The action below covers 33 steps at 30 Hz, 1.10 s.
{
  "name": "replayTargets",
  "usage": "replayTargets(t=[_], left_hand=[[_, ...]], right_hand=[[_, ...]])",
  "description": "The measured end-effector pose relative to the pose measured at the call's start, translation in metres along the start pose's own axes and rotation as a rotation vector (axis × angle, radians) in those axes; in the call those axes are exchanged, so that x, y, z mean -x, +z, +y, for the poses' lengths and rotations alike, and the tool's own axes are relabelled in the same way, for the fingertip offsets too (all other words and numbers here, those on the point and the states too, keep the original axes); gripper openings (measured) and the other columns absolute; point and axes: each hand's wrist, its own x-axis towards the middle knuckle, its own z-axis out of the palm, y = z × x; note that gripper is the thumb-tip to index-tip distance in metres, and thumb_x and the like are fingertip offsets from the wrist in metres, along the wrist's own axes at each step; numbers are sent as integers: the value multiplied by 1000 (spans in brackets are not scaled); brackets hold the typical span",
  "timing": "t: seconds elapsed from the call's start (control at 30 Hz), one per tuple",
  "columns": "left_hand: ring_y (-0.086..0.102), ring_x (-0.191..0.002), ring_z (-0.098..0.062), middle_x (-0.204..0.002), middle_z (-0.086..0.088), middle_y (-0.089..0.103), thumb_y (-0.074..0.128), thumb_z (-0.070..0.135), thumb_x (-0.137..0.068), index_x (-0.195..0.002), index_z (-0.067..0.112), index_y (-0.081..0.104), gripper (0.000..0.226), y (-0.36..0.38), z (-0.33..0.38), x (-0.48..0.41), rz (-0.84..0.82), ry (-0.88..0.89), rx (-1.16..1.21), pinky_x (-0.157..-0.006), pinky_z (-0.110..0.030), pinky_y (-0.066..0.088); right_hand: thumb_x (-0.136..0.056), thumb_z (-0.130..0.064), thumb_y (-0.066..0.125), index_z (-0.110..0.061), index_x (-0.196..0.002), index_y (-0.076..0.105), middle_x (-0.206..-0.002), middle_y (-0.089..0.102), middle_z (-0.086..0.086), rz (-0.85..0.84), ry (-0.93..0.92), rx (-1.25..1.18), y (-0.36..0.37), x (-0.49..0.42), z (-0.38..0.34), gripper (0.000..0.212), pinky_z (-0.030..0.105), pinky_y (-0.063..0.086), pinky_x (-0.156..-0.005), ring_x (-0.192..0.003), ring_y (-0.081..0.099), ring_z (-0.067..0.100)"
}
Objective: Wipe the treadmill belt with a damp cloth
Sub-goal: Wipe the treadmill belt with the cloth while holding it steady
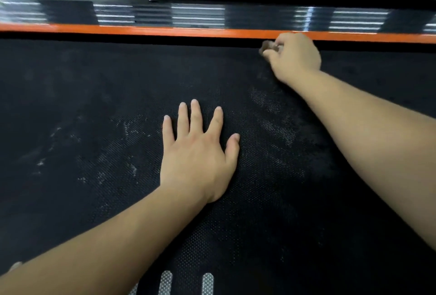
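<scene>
The left hand (198,153) lies flat on the middle of the black treadmill belt (94,105), fingers straight and spread wide; the right hand (295,56) is at the belt's far edge, just beside the orange strip (141,30), fingers curled tight round a small brownish cloth (267,45), blurred and mostly hidden in the fist; pale smears mark the belt between the arms; beyond the strip runs a ribbed side rail (198,14).

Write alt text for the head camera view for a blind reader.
A person's right hand grips a small, blurred brownish cloth at the far edge of a black textured treadmill belt, next to an orange side strip. The left hand rests flat on the belt, fingers spread, among whitish dusty smears.
</scene>
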Motion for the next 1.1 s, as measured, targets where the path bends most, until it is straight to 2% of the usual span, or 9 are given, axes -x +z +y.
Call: replayTargets(t=[0.03, 0.17, 0.3, 0.43, 0.57, 0.7, 0.83, 1.0, 1.1], left_hand=[[-14, -156, -28, -170, -11, -5, 5, 65, -100, -162, 34, 2, 70, -1, 0, 0, 2, 0, -1, -125, -53, -6], [-16, -156, -28, -171, -10, -7, 4, 65, -99, -162, 34, 1, 70, -2, 2, 1, -9, -9, 2, -125, -53, -7], [-15, -156, -28, -170, -11, -7, 4, 65, -99, -162, 34, 1, 70, 0, 1, 0, -6, 1, 4, -125, -54, -6], [-11, -157, -29, -171, -12, -2, 3, 65, -96, -162, 33, 6, 73, -1, 2, 2, 9, -11, 10, -125, -54, -5], [-13, -156, -28, -171, -11, -5, 2, 65, -96, -162, 33, 3, 73, 0, 1, 0, -1, -2, 13, -125, -53, -6], [-15, -156, -28, -171, -10, -6, 0, 66, -95, -162, 34, 2, 74, -1, 2, 1, -8, -9, 14, -125, -53, -7], [-13, -156, -29, -171, -11, -4, 2, 65, -96, -162, 33, 4, 74, -1, 1, 0, 1, -6, 12, -125, -53, -6], [-14, -156, -29, -171, -11, -5, 3, 64, -98, -162, 33, 3, 71, -1, 2, 1, -12, -5, 5, -125, -53, -6], [-14, -156, -28, -171, -11, -5, 8, 64, -100, -162, 33, 4, 69, -2, 2, 1, -15, -9, 13, -125, -53, -7]], right_hand=[[-90, -48, 62, -24, -104, 69, -114, 63, 7, 34, 38, 23, 1, -5, 0, 29, 34, 44, -79, -105, 61, 31], [-91, -49, 61, -27, -99, 67, -99, 57, 3, -115, -248, -10, 7, 18, -6, 24, 32, 39, -71, -90, 55, 26], [-90, -48, 62, -25, -95, 66, -110, 67, 6, 25, 104, 50, -14, -15, 23, 24, 35, 44, -76, -103, 61, 31], [-90, -48, 61, -25, -100, 69, -105, 62, 5, -31, -123, 7, 3, 10, 9, 27, 36, 45, -79, -93, 57, 26], [-90, -45, 63, -21, -97, 69, -98, 67, 4, 50, 152, 29, -11, -12, 26, 26, 32, 44, -72, -97, 64, 30], [-89, -48, 63, -25, -96, 69, -99, 61, 2, -55, -107, -17, -8, 11, 28, 24, 33, 44, -77, -90, 55, 24], [-88, -47, 64, -23, -101, 71, -104, 68, 3, 31, 119, -7, -29, 3, 47, 29, 34, 48, -81, -100, 62, 28], [-87, -44, 68, -25, -95, 72, -91, 58, 1, -102, -202, -77, -28, 61, 36, 22, 34, 45, -75, -84, 55, 23], [-90, -47, 63, -21, -101, 72, -98, 57, 1, 5, -1, 39, -42, 44, 48, 29, 34, 44, -74, -95, 60, 29]])
